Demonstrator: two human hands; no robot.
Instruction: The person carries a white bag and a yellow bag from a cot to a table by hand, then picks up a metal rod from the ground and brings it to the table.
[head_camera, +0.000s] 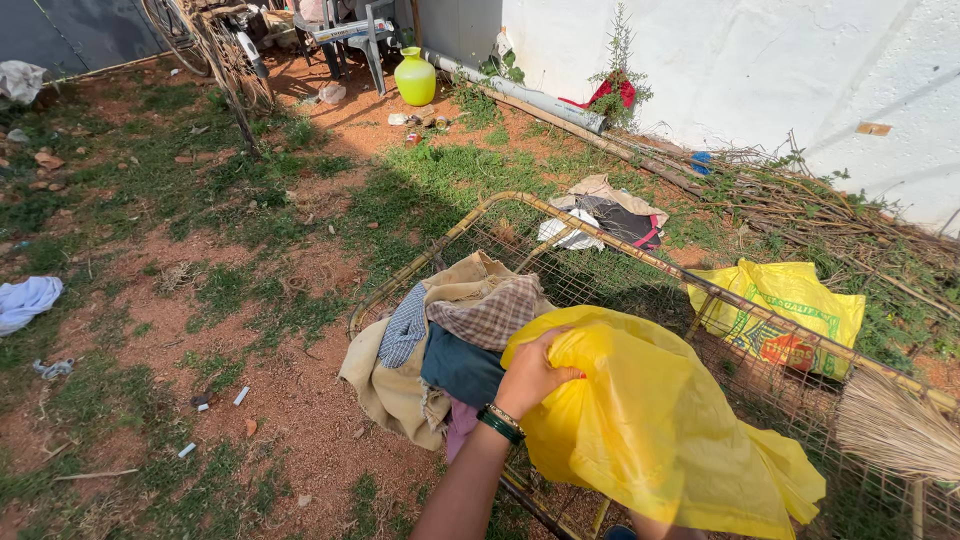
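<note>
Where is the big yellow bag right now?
In the head view, the yellow bag is low and right of centre, gripped by the left hand, lying on the wire frame beside the pile of clothes.

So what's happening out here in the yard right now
A person stands outdoors over a wire mesh frame lying on red dirt and patchy grass. Their left hand grips the edge of a big yellow plastic bag, held above the frame. The right hand is not clearly in view. A pile of clothes is draped over the frame's near end, more clothes lie at the far end, and a second yellow bag rests beside it.
</note>
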